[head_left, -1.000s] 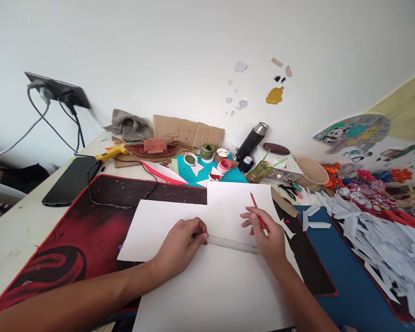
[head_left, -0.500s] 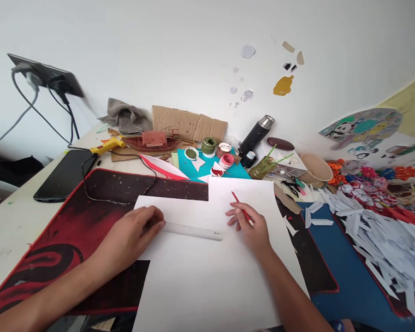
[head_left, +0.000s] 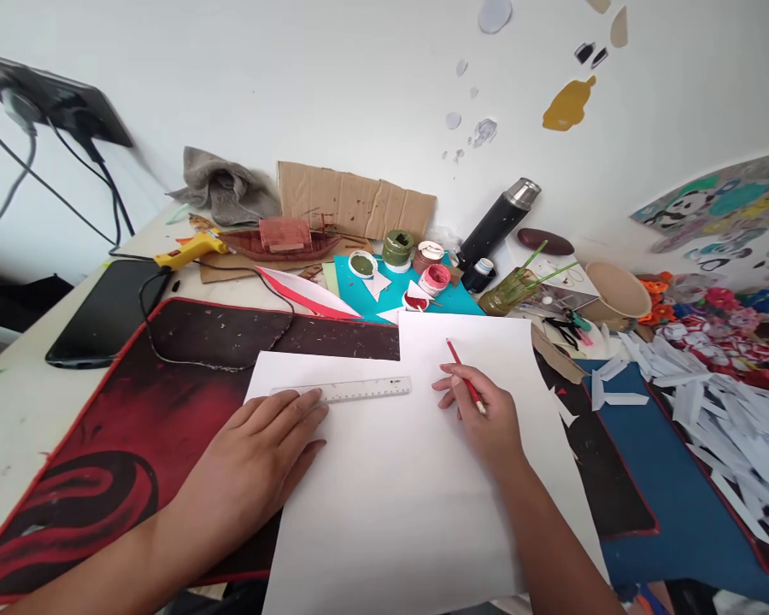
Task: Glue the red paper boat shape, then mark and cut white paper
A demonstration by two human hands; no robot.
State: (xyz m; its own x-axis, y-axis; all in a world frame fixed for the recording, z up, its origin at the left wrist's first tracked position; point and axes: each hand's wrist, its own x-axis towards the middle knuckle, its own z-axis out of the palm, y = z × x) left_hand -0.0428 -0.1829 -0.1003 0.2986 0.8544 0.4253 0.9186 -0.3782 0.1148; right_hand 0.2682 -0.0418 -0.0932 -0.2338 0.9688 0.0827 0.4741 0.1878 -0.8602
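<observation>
The left hand (head_left: 266, 448), left of centre in the lower half of the frame, lies palm down with its fingers stretched out and only slightly parted, the fingertips on the left end of a clear ruler (head_left: 365, 389). It presses rather than grips, so the ruler's far end, at the centre of the frame, is unpinned and could swing if pushed. The right hand (head_left: 487, 410), right of centre, is partly curled around a red pencil (head_left: 461, 367), tip towards the top of the frame; I cannot tell whether that tip touches the white paper (head_left: 390, 512) underneath. The paper fills the lower middle, and nothing visible weighs down its right side, so a dragging forearm might shift paper and ruler together. Just beyond its top edge, an open pot of red paint (head_left: 416, 301) sits close enough that a nudge from the paper could tip it and stain the white. Further left, the cord (head_left: 167, 363) of the yellow glue gun (head_left: 196, 248) loops near the paper's upper-left corner; snagging it could tug the gun.
</observation>
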